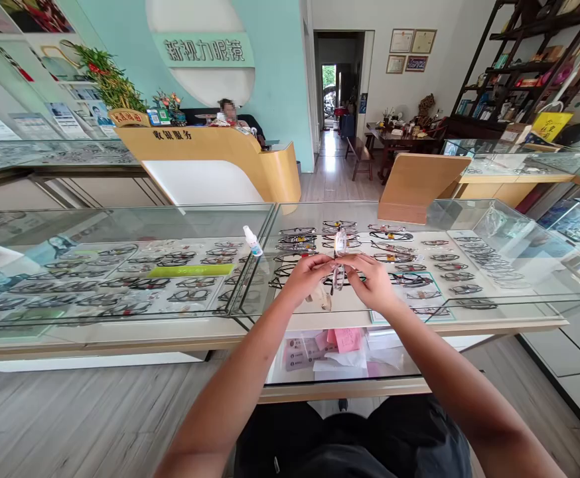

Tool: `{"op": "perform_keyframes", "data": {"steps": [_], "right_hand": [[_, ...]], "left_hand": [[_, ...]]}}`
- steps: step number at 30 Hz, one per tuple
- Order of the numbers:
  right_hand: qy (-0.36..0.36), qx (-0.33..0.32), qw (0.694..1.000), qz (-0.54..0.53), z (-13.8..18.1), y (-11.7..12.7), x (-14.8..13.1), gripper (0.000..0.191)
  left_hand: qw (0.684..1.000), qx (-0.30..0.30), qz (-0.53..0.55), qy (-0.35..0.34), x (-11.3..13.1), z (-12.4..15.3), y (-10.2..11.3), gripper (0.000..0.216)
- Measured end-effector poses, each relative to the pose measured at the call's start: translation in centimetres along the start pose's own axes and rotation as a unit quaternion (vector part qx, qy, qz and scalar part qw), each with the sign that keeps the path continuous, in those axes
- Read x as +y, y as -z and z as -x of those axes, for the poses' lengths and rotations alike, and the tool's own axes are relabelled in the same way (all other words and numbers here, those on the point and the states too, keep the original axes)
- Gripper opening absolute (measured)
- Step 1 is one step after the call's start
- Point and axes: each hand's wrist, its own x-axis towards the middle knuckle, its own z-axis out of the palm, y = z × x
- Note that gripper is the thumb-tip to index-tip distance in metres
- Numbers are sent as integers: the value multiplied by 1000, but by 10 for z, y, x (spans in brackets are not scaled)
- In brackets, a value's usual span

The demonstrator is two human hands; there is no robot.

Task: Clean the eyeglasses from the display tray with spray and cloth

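Above the glass display case, both hands meet at a pair of eyeglasses [340,241], held turned so that one lens is above the fingers and the other below. My left hand [306,277] pinches the frame from the left, fingers closed. From the right, my right hand [373,280] closes its fingers on the same frame; its exact grip is partly hidden. A pale beige, cloth-like piece [324,300] is just below the left hand. To the left, a small white spray bottle [253,241] stands on the glass top.
Rows of spectacle frames [454,267] lie inside the glass case [509,307]. A brown upright board [422,186] stands at the back right. Papers and pink slips [344,340] fill a lower shelf. Beyond, a person [229,113] sits behind a wooden counter [280,169].
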Motion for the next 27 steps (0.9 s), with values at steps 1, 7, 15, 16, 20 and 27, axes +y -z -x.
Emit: {"op": "perform_keyframes", "data": {"steps": [1, 7, 15, 16, 20, 27], "right_hand": [[-3, 0, 1000, -17, 0, 0, -1, 44], [-169, 76, 955, -230, 2, -10, -1, 12], [-338, 38, 842, -418, -2, -9, 5, 34], [-346, 38, 826, -443, -2, -8, 5, 33], [-361, 28, 767, -530, -3, -4, 5, 28], [-382, -43, 740, -551, -6, 19, 20, 24]], "left_hand": [[1000, -2, 6, -5, 0, 0, -2, 49], [999, 29, -7, -41, 5, 4, -11, 47], [998, 30, -29, -46, 12, 11, -18, 46], [999, 25, -23, -42, 12, 11, -17, 47], [1000, -1, -7, -31, 12, 8, -10, 47], [997, -22, 74, 24, 17, 1, 32, 36]]}}
